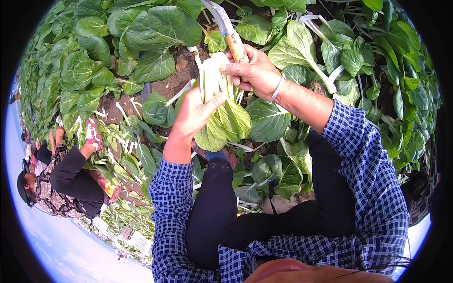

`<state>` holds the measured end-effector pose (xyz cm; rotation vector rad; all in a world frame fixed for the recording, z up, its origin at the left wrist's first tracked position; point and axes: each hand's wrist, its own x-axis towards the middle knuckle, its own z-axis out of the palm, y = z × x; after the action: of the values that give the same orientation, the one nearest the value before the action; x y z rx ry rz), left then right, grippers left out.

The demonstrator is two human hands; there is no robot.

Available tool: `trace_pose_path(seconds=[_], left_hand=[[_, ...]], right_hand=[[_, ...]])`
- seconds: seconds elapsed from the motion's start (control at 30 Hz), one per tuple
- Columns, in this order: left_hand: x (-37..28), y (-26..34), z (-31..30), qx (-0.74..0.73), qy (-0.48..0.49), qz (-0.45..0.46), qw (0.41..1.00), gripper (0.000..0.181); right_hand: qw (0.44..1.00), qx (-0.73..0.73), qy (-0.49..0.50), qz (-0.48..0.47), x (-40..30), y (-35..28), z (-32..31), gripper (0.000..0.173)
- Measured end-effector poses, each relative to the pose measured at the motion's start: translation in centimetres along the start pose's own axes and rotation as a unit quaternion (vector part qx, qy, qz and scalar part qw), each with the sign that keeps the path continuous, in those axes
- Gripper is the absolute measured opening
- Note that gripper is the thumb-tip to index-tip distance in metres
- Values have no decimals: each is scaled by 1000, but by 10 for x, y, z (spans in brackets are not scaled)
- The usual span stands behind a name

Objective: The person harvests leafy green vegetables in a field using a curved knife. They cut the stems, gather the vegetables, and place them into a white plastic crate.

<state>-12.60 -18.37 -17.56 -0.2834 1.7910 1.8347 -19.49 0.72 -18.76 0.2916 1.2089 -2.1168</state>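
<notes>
My left hand [198,111] grips a bok choy [214,79] around its pale stalks. Its white base points up and away from me, and its green leaves hang toward my knees. In my right hand [249,69] is a sickle with a wooden handle [236,46]; its curved metal blade [218,16] points away, past the bok choy. The thumb of that hand also touches the stalks near the base. The blade's tip is cut off by the top of the view.
Leafy bok choy plants [85,63] grow densely ahead and on both sides. Cut leaves [315,60] lie on the brown soil [178,70]. At left a co-worker [63,177] crouches among the rows. White crates [136,240] stand farther back. Another person [417,194] is partly visible at right.
</notes>
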Motion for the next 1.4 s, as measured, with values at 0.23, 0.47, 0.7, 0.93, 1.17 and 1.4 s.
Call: trace_pose_path(seconds=[0.23,0.47,0.7,0.93,1.17,1.4], left_hand=[[5,5,-7,-11,-7,-22,1000,32],[8,-8,-11,125,46,9,991,29],[-21,32,-30,508,106,-64,852,30],[-34,28,-11,382,130,91,910,40],[-10,13,22,-11,-31,5,999,29],[-3,15,6,77,68,22,994,38]], right_hand=[[1000,-13,-10,0,11,1,-7,34],[971,-226,-2,-81,16,7,-27,36],[963,-269,-17,-26,10,-1,-47,36],[994,-67,-75,42,-3,-16,-43,23],[986,39,-147,68,-4,-3,-19,25],[992,-115,35,47,5,11,-37,35]])
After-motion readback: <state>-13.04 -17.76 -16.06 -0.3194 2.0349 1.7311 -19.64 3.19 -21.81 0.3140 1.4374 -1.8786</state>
